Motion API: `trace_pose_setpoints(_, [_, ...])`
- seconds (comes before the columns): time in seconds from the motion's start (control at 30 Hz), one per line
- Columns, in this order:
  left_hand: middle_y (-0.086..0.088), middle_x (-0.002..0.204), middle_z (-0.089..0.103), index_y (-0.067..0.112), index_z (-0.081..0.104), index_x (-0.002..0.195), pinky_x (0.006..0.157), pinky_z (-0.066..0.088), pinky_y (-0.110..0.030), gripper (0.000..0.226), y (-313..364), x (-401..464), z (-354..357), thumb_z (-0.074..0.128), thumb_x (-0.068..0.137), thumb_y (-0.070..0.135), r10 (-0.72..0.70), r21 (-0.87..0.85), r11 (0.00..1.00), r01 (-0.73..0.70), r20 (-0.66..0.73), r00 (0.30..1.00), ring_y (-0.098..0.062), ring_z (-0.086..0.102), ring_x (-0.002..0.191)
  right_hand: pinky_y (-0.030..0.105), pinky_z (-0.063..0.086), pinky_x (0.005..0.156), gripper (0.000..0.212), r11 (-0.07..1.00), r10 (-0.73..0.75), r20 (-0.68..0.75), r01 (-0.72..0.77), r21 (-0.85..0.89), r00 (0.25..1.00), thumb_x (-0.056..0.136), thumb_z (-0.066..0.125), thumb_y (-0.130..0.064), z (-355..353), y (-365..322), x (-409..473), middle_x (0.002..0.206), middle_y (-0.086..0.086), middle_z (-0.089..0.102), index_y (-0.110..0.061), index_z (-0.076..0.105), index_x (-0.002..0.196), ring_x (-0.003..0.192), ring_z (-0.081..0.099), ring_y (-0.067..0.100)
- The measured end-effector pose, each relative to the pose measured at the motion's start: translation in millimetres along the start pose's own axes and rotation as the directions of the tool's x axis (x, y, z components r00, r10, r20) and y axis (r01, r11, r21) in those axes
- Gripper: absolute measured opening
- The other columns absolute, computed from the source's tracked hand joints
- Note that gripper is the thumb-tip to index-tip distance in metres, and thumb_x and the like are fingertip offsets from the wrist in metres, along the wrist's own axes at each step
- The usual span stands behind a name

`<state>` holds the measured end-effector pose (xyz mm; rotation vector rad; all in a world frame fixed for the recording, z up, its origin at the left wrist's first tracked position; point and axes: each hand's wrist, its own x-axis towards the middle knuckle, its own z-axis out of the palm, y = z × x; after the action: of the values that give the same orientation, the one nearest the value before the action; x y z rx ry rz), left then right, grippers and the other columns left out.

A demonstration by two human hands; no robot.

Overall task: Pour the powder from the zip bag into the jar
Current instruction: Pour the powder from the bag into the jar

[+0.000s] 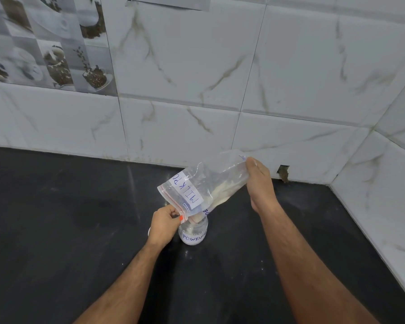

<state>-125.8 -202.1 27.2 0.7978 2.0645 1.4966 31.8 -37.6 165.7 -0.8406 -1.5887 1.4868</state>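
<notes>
A: Surface? 
B: Black table (68, 218), faint pale specks near centre. 
A: Backdrop? 
B: White marble-veined wall tiles (197, 66); decorative picture tiles (49, 43) upper left; small chipped hole (283, 173) at wall base, right of centre.

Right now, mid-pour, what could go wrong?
1. The clear plastic zip bag funnels off-white milk powder through one corner into the small clear labelled jar; a slight shift could spill it onto the black countertop.
2. Neither the left hand nor the right hand steadies the jar, so it could tip.
</notes>
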Motion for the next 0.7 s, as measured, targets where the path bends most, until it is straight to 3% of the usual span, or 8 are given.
trace_pose_setpoints(0.2, [0.010,0.086,0.079,0.033,0.076,0.085,0.088,0.059,-0.052,0.024,-3.2,-0.5,-0.4,0.073,0.064,0.044,-0.003,-0.022,1.000,0.003,0.014,1.000,-0.018,0.075,0.093,0.033,0.052,0.081,0.032,0.996,0.031,0.001,-0.031,0.079,1.000,0.105,0.048,-0.032,0.3,-3.3,-0.7,0.091,-0.001,0.075,-0.014,0.073,0.097,0.087,0.069,0.014])
trace_pose_setpoints(0.27, [0.012,0.087,0.079,0.038,0.076,0.087,0.088,0.059,-0.051,0.021,-1.4,-2.1,-0.9,0.075,0.066,0.041,0.002,-0.036,0.999,-0.002,0.006,1.000,-0.015,0.074,0.094,0.039,0.053,0.092,0.045,0.989,0.051,0.027,-0.054,0.140,0.998,0.094,0.060,-0.050,-1.0,-0.7,-2.8,0.104,0.008,0.077,-0.009,0.073,0.106,0.101,0.072,0.023])
trace_pose_setpoints(0.33, [0.014,0.089,0.079,0.041,0.077,0.084,0.089,0.059,-0.049,0.015,1.5,-4.5,0.0,0.077,0.070,0.034,0.016,-0.043,0.999,-0.016,0.000,1.000,-0.011,0.074,0.093,0.045,0.051,0.101,0.063,0.974,0.091,0.087,-0.107,0.202,0.992,0.083,0.068,-0.057,-2.3,1.8,-5.4,0.121,0.012,0.073,-0.008,0.068,0.123,0.115,0.068,0.027])
trace_pose_setpoints(0.4, [0.015,0.089,0.079,0.039,0.078,0.080,0.088,0.060,-0.046,0.013,1.6,-5.3,0.6,0.080,0.072,0.029,0.016,-0.059,0.998,-0.016,-0.001,1.000,-0.009,0.074,0.092,0.048,0.051,0.102,0.047,0.961,0.113,0.124,-0.140,0.238,0.986,0.090,0.069,-0.042,-2.7,4.9,-5.7,0.123,0.010,0.073,-0.011,0.067,0.126,0.117,0.067,0.028])
trace_pose_setpoints(0.47, [0.008,0.087,0.079,0.030,0.077,0.080,0.086,0.060,-0.051,0.012,-2.8,-2.1,0.7,0.078,0.069,0.035,0.003,-0.044,0.999,-0.004,-0.020,1.000,-0.017,0.075,0.090,0.043,0.055,0.093,0.020,0.975,0.101,0.088,-0.116,0.188,0.991,0.099,0.061,-0.025,0.3,2.7,-5.8,0.108,0.004,0.077,-0.016,0.072,0.113,0.106,0.071,0.025])
trace_pose_setpoints(0.5, [0.003,0.087,0.079,0.024,0.076,0.081,0.086,0.059,-0.053,0.017,-6.1,0.5,0.9,0.077,0.068,0.035,-0.009,-0.034,0.999,0.008,-0.028,1.000,-0.023,0.074,0.091,0.040,0.056,0.089,0.016,0.984,0.081,0.051,-0.088,0.155,0.995,0.100,0.059,-0.022,2.4,0.9,-6.0,0.102,0.001,0.078,-0.020,0.074,0.107,0.102,0.071,0.023])
trace_pose_setpoints(0.63, [-0.004,0.086,0.080,0.013,0.078,0.086,0.089,0.059,-0.046,0.009,-4.9,2.8,6.6,0.080,0.078,0.008,-0.027,-0.055,0.998,0.024,-0.037,0.999,-0.021,0.074,0.087,0.035,0.055,0.091,0.026,0.997,-0.047,-0.008,0.048,0.058,0.999,0.103,0.053,-0.020,12.0,-8.8,-8.5,0.105,-0.001,0.078,-0.030,0.076,0.097,0.107,0.071,0.019])
trace_pose_setpoints(0.7, [-0.001,0.086,0.080,0.011,0.078,0.087,0.086,0.060,-0.038,0.010,-4.4,2.7,8.9,0.080,0.079,0.005,-0.028,-0.072,0.997,0.026,-0.032,0.999,-0.023,0.075,0.092,0.027,0.055,0.085,0.028,0.996,-0.090,0.004,0.090,0.022,0.996,0.103,0.052,-0.016,16.2,-13.4,-8.5,0.099,-0.005,0.078,-0.028,0.076,0.095,0.100,0.072,0.011])
